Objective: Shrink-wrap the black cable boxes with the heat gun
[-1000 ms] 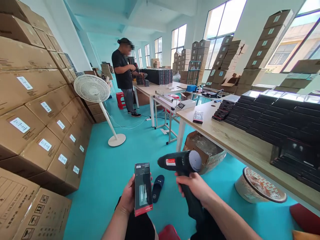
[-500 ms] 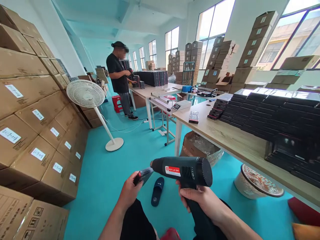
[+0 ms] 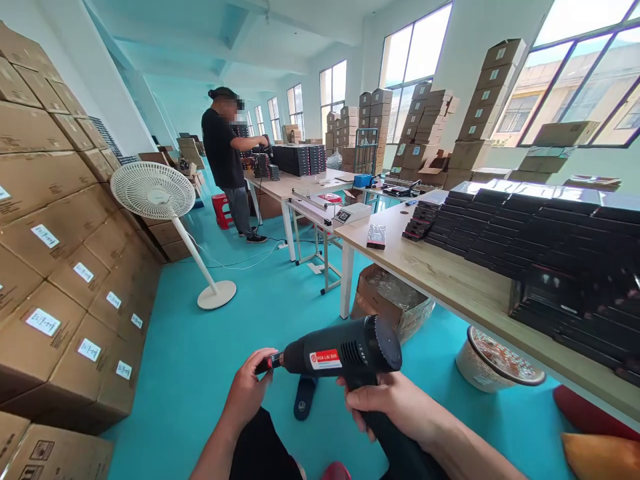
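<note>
My right hand (image 3: 380,403) is wrapped round the grip of a black heat gun (image 3: 345,350) with a red and white label. Its nozzle points left, right up against a small black box (image 3: 270,363) with a red edge. Fingers and thumb of my left hand (image 3: 250,383) pinch that box, which is largely hidden by the hand and nozzle. On the table (image 3: 450,273) to the right, a single wrapped box (image 3: 377,237) lies near the corner, left of a long stack of black boxes (image 3: 525,233).
A white fan (image 3: 153,191) stands at left before stacked cartons (image 3: 45,267). Ahead, a person (image 3: 223,150) stands at another table. Under the near table are an open carton (image 3: 390,297) and a bin (image 3: 493,367). A dark slipper (image 3: 303,400) lies on the floor.
The heat gun has shifted left and its nozzle tilts lower, against the small box. My left hand has turned the box so less of it shows. The other person's arm has risen.
</note>
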`<state>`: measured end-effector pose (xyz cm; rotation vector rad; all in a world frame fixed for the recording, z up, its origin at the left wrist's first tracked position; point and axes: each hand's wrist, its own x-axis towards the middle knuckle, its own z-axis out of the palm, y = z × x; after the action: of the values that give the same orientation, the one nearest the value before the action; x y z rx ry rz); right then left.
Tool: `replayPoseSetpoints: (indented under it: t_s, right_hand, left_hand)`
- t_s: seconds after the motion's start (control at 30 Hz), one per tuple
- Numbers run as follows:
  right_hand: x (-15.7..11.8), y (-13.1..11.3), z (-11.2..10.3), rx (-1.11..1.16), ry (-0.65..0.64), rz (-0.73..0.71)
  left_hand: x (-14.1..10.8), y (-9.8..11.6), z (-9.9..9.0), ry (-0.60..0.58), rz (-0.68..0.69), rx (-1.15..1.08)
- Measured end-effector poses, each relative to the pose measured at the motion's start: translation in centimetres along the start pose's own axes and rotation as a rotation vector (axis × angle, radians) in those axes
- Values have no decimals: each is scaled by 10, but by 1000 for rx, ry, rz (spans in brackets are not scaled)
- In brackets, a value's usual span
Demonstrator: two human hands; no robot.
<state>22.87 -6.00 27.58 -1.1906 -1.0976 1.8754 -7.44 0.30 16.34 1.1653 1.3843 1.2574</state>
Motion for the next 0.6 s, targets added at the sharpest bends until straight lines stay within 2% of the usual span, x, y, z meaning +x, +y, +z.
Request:
replayPoseSetpoints:
  t_s: [0.1,0.23,0.3,0.4,0.5,0.6]
  right_hand:
    - [0,2,-6,10,98,18]
    - [2,7,-10,47,39,25]
    - [4,7,-12,53,78,-12]
    - [9,5,-16,102,138,-11]
    - [14,0,-12,170,43,-50]
    - [15,-2,0,114,-30,-62]
  left_hand:
    - [-2,8,3,-3,-60,-112]
    - [-1,6,1,-15,-14,12]
    - [-1,3,-1,-23,-36,14]
    - [-2,-3,-2,-42,-155,-148]
    - [-4,-9,1,-47,-313,-312]
    - [-4,-15,7,3,-447,-462]
